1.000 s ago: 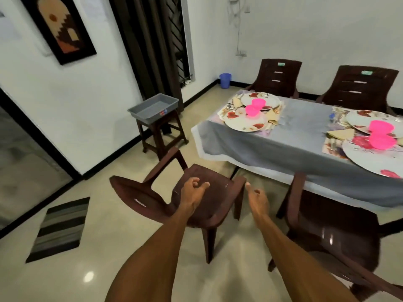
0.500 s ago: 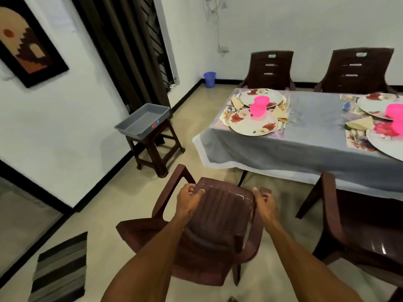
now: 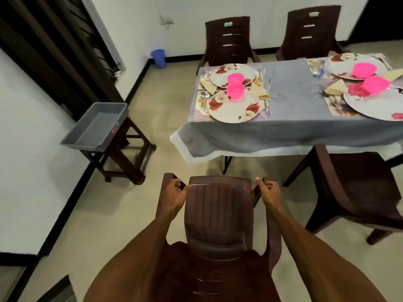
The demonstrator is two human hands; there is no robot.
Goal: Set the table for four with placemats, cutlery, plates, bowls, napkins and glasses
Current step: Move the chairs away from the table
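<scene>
Tiled floor carried the chair short of the table. Left hand and right hand gripped its armrests; settings appeared complete; next, push it in squarely.

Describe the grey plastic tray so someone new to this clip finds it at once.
Start at the grey-clothed dining table and look left across the floor to the white wall. There a shallow grey rectangular plastic tray rests on a dark wooden stool, the only grey container off the table.

Dim, soft (edges warped, blurred).
</scene>
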